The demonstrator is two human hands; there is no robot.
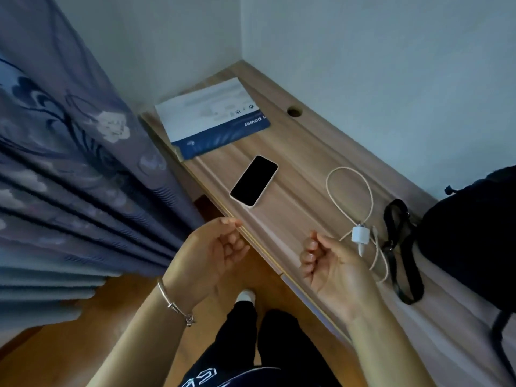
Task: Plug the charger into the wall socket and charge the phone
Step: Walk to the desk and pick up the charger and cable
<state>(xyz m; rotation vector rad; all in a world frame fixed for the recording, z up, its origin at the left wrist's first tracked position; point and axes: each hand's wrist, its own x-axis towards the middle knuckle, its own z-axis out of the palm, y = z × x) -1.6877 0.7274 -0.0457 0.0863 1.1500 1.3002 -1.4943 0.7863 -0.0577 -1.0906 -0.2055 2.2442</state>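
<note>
Fingers loosely curled and holding nothing, the right hand (329,263) hovers at the wooden desk's (293,174) front edge, the left hand (215,252) likewise empty beside it. The white charger (360,234) lies near the right hand, at its two o'clock, long axis running twelve to six, cable (349,188) looped beyond. The phone (254,180) lies screen-up at eleven o'clock. No wall socket is visible.

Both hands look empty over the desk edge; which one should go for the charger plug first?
Right. The right hand hovers just beside the white charger plug and its cable; the left hand sits farther off, nearer the phone.
</note>
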